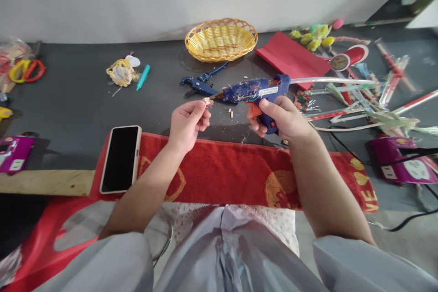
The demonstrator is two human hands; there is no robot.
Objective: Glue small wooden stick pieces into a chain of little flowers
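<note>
My right hand point(278, 118) is wrapped round the grip of a blue glue gun point(253, 91) with an orange trigger, a clear glue stick poking out of its back. The gun's nozzle points left and touches a tiny pale wooden piece point(206, 100). My left hand point(190, 121) pinches that piece between thumb and fingertips. Both hands hover over a dark grey work surface point(78, 100), just beyond a red towel point(222, 173). A few more small wooden bits point(230, 112) lie on the surface under the gun.
A black phone point(121, 158) lies on the towel's left end. Blue pliers point(200, 83) and a yellow wicker basket point(221, 39) sit behind the hands. Red paper point(290, 58), sticks and craft pieces crowd the right side. A teal pen point(143, 77) and a yellow bundle point(120, 73) lie left.
</note>
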